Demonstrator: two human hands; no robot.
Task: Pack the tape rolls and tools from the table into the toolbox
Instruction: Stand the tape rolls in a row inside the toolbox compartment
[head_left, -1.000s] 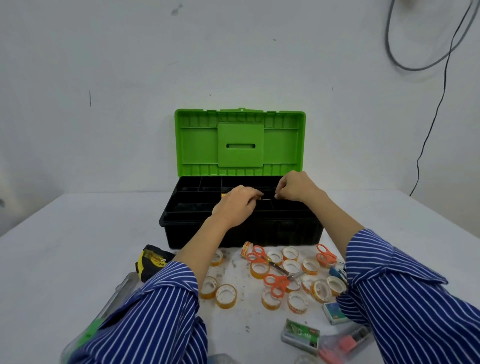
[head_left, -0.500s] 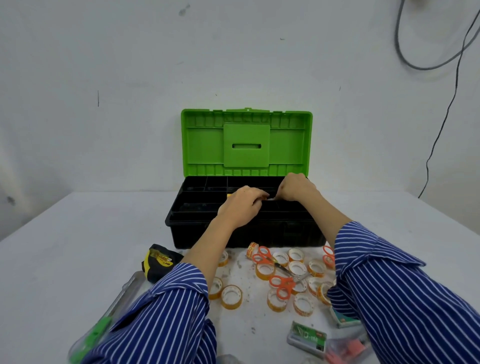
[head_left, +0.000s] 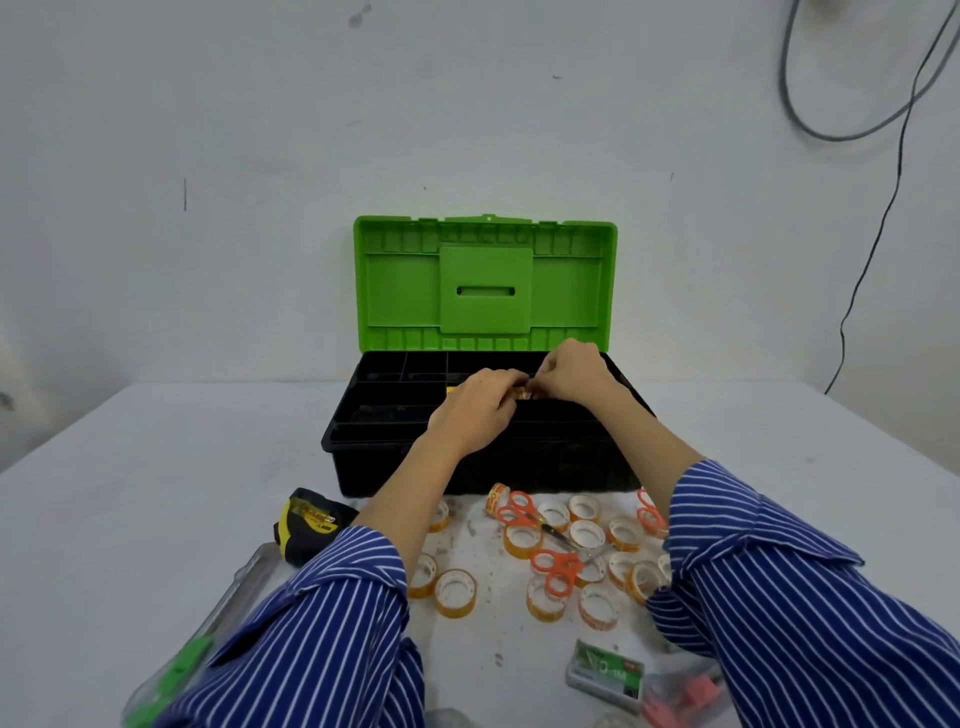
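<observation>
A black toolbox with an upright green lid stands open at the table's middle. Both my hands are over its divided tray. My left hand and my right hand meet fingertip to fingertip around a small yellowish tape roll, mostly hidden between them. In front of the box lie several tape rolls and orange-handled scissors on the white table.
A yellow-and-black tape measure lies left of my left forearm. A clear packet with green parts is at the bottom left. A staples box and a clear bag with pink items are at the bottom right. Cables hang on the wall.
Both hands stay over the tray and have closed in on each other around the small roll. The view has shifted slightly.
</observation>
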